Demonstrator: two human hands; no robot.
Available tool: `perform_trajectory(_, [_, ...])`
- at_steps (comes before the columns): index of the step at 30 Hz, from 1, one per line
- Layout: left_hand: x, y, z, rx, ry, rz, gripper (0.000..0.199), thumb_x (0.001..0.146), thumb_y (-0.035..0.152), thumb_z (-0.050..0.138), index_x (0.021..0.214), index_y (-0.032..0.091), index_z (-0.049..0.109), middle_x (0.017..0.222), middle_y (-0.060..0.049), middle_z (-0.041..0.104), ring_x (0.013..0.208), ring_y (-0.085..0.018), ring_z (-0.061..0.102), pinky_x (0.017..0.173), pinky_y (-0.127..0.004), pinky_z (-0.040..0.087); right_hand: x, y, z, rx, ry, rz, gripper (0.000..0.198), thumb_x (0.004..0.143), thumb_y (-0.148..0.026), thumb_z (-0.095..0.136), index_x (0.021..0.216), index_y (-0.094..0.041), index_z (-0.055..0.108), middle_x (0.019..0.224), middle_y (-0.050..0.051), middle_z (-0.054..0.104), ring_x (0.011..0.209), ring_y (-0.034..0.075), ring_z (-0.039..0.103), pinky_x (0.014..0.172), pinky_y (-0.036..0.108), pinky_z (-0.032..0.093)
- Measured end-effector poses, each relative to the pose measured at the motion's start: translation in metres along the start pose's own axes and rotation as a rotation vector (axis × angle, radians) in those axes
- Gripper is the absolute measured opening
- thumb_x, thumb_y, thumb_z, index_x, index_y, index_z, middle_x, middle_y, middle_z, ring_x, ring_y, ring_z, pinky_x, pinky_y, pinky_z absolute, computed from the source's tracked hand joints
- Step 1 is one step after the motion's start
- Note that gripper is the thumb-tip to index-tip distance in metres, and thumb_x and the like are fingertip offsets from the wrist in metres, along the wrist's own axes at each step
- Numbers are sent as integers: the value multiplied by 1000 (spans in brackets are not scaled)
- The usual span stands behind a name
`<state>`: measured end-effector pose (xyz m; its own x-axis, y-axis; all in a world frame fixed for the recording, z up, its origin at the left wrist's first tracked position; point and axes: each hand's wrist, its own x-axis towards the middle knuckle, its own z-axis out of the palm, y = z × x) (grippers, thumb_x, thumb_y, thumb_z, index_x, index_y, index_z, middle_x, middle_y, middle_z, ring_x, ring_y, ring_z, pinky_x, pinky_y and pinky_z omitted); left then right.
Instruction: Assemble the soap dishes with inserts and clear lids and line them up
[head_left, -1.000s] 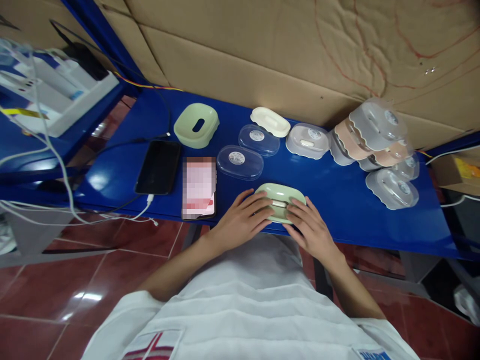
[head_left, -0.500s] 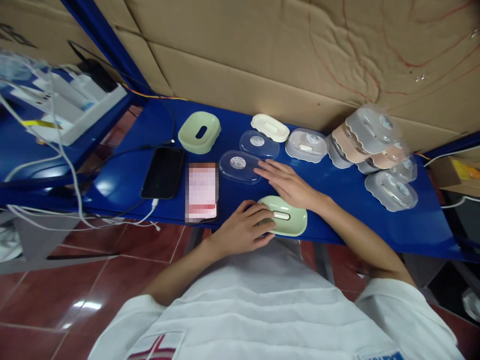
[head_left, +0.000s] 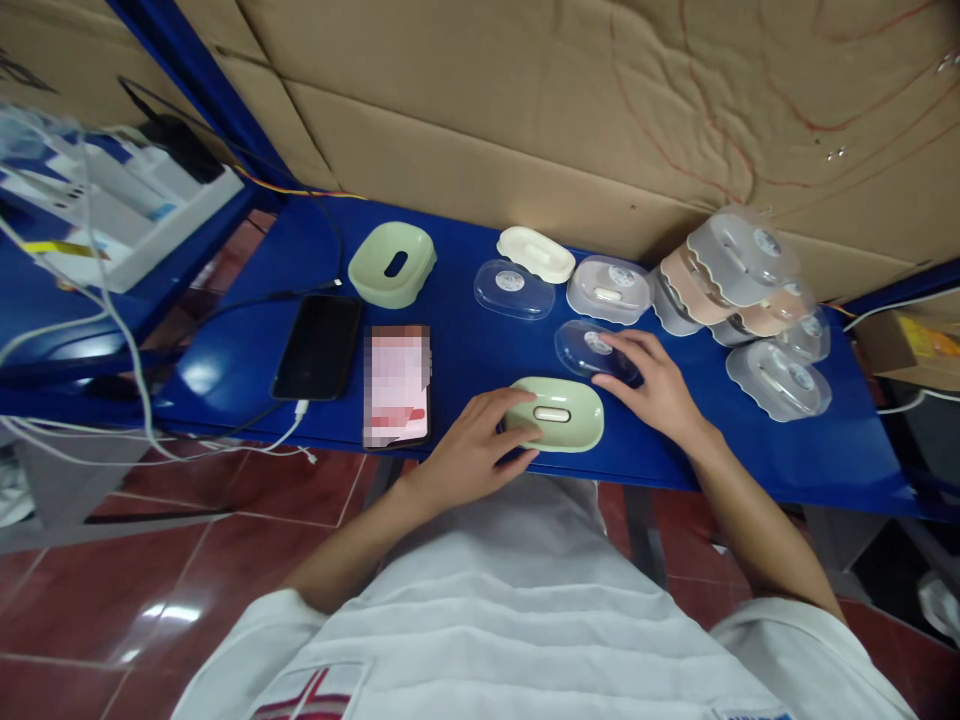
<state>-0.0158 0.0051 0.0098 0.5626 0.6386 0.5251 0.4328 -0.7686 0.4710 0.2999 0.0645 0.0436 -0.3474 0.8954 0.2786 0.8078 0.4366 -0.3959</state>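
Note:
My right hand (head_left: 651, 388) has thumb and fingers around the right end of a clear plastic lid (head_left: 574, 347) with a round white sticker. This lid is just behind a pale green soap dish (head_left: 585, 420) at the table's front edge. An oval slot in the dish's middle shows a whitish piece. My left hand (head_left: 480, 442) grips the left end of that dish, fingers over the rim and inside, thumb low at the front. Behind them lie another clear lid (head_left: 525, 298) and a cream scalloped dish (head_left: 534, 255). A deeper green dish (head_left: 382, 288) with an open slot stands further left.
A lidded soap dish (head_left: 609, 290) sits at the back, beside a stack of lidded grey and peach dishes (head_left: 705, 285). On the left are a lit phone (head_left: 397, 375), a dark phone (head_left: 319, 345) on a white cable, and loose cords. A cardboard wall (head_left: 465, 120) rises behind.
My right hand has moved rightward, taking the nearer clear lid from beside the lit phone to behind the green dish. My left hand stays at the dish's left end, its fingers slightly more spread.

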Motion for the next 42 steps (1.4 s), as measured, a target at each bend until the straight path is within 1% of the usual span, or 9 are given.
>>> perform_trajectory(3, [-2,-2,4,-41,57,-95,48,101,26,74,145,26,57,164,-18,41,152,-34,49,117,-52,55,-17,-26,0,102,51,28,54,103,-53,68,152,-32,61,148,11,64,133,30,67,111,47,59])
perform_trajectory(6, [-3,-4,8,-71,87,-177,73,100,33,76,162,31,38,172,-20,29,154,-37,47,117,-57,56,-33,-62,11,87,16,-62,56,103,-45,69,157,-35,56,159,10,58,148,33,56,121,53,53])
perform_trajectory(11, [-3,-6,9,-75,63,-183,66,102,37,73,160,32,42,163,-18,44,152,-35,50,116,-55,57,-56,-87,36,-112,64,-168,74,103,-36,71,169,-39,38,169,10,47,161,40,36,122,66,49])
perform_trajectory(17, [-2,-4,7,-82,15,-191,54,104,33,70,153,28,50,167,-17,42,154,-33,48,119,-52,55,-70,-78,51,-213,129,-186,90,99,-31,76,173,-41,24,175,10,35,160,41,38,119,63,53])
perform_trajectory(24, [-2,-5,8,-102,29,-212,62,104,33,70,160,30,42,172,-18,33,153,-34,50,120,-56,54,-65,-70,43,-178,84,-213,80,101,-30,73,170,-40,34,169,10,48,160,39,39,121,63,51])
perform_trajectory(28, [-2,-3,7,-121,59,-229,66,104,31,69,162,29,38,173,-19,29,152,-34,51,121,-56,53,-37,-37,17,-205,199,-232,69,102,-30,71,165,-39,45,167,9,51,160,36,41,125,62,47])
perform_trajectory(31, [-2,-2,7,-116,35,-222,61,105,30,68,160,29,42,173,-18,29,153,-34,49,121,-56,53,5,0,0,-239,286,-130,56,105,-40,65,160,-37,53,167,8,51,161,35,39,129,64,40])
perform_trajectory(35, [-4,-2,7,-88,8,-245,51,106,30,66,154,29,49,174,-16,27,153,-35,48,120,-58,54,58,40,-6,-286,245,-23,54,109,-49,53,158,-26,56,166,13,50,162,34,36,131,63,33])
perform_trajectory(42, [-1,-2,5,-55,-15,-202,45,106,29,65,149,25,53,173,-18,31,158,-35,41,122,-57,51,73,41,11,-543,206,56,73,106,-53,55,169,-23,35,179,18,23,167,43,19,128,78,13])
